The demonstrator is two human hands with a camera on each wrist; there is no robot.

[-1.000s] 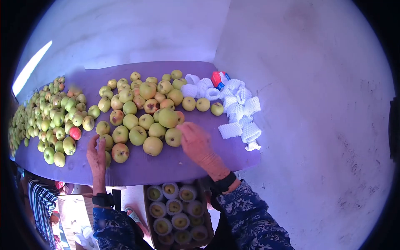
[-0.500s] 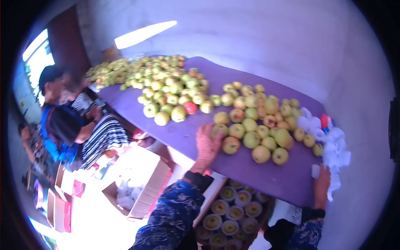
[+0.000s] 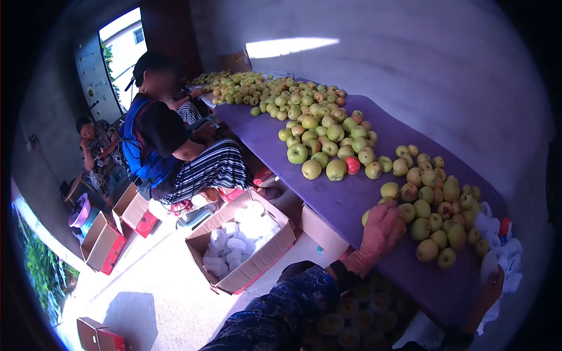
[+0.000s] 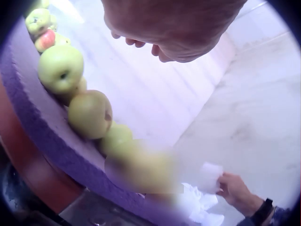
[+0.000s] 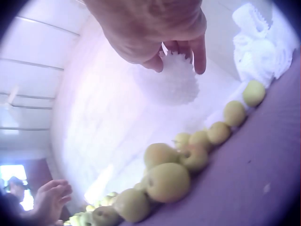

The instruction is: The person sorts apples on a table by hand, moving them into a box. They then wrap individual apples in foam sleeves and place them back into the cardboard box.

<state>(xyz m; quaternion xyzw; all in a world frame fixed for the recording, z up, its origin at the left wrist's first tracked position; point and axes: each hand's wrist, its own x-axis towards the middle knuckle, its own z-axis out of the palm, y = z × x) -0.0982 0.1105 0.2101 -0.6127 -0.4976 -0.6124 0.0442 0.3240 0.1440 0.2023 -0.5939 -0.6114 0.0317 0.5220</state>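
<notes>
My right hand is at the right end of the purple-covered table. It pinches a white foam fruit net between thumb and fingers, lifted above the table in the right wrist view. My left hand hovers by the table's front edge with loosely bent fingers, beside the nearer group of green-yellow apples. Nothing shows in its grasp in the right wrist view, where the left hand appears at lower left. More white foam nets lie heaped beside the right hand.
A larger pile of apples stretches along the purple table. Underneath, a box holds netted apples. An open carton of white foam stands on the floor. One person sits left of the table, another farther back.
The head view has swung left, bringing seated people and floor cartons into sight. My right hand has gone from the apples to the foam nets and lifted one. My left hand stays near the apples.
</notes>
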